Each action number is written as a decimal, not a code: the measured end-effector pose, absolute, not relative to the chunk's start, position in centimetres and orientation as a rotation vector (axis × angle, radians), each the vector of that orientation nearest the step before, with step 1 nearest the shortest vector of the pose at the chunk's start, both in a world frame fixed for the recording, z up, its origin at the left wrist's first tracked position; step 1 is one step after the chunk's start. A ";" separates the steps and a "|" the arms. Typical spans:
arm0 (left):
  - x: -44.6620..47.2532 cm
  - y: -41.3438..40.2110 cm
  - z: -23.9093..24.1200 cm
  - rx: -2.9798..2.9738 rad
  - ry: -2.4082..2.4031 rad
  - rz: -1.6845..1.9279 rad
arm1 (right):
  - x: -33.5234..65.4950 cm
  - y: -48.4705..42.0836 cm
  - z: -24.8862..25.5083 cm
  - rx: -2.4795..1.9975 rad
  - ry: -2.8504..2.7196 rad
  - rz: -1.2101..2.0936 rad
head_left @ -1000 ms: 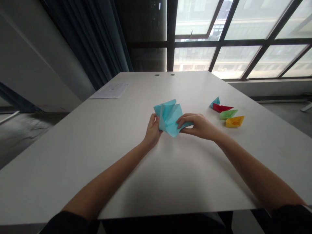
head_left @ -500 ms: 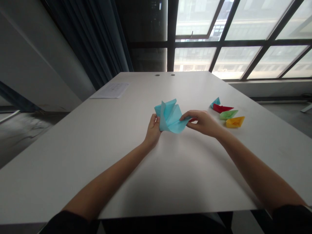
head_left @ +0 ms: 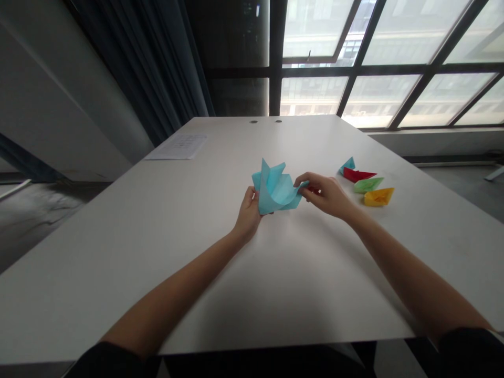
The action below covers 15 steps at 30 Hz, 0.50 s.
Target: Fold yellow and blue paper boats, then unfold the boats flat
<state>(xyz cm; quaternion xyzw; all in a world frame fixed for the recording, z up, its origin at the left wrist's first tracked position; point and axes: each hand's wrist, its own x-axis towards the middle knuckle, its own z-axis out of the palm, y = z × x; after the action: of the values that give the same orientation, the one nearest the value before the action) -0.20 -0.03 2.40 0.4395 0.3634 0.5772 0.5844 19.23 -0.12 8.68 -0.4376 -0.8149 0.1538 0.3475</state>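
Observation:
A light blue sheet of folded paper (head_left: 275,188) is held up just above the white table (head_left: 220,273) near its middle. My left hand (head_left: 249,213) pinches the paper's left lower edge, thumb in front. My right hand (head_left: 325,195) pinches its right corner between thumb and fingers. The paper stands partly unfolded, with pointed flaps rising at the top and a hollow between the two hands.
To the right lie several small folded paper boats: blue (head_left: 348,164), red (head_left: 358,174), green (head_left: 367,184) and yellow (head_left: 378,196). A printed sheet (head_left: 178,146) rests at the table's far left. Windows and a dark curtain stand behind.
My right hand has slid from over the paper's lower middle out to its right corner and pulled it sideways. The paper has opened wider and risen a little.

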 end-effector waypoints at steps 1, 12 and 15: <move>-0.2 0.0 2.3 1.032 0.858 1.337 | 19.2 0.0 8.6 -1.135 -2.103 0.431; -0.6 0.2 1.6 1.237 1.044 1.415 | 18.8 0.8 7.8 -1.081 -1.838 0.944; -0.7 0.2 1.6 1.275 1.064 1.406 | 18.8 0.8 7.7 -1.079 -1.922 0.936</move>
<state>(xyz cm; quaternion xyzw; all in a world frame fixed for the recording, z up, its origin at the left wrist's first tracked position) -0.69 0.17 1.57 0.5190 0.4332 0.5722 0.4643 18.79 0.80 7.75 -0.4196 -0.7472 0.3640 0.3648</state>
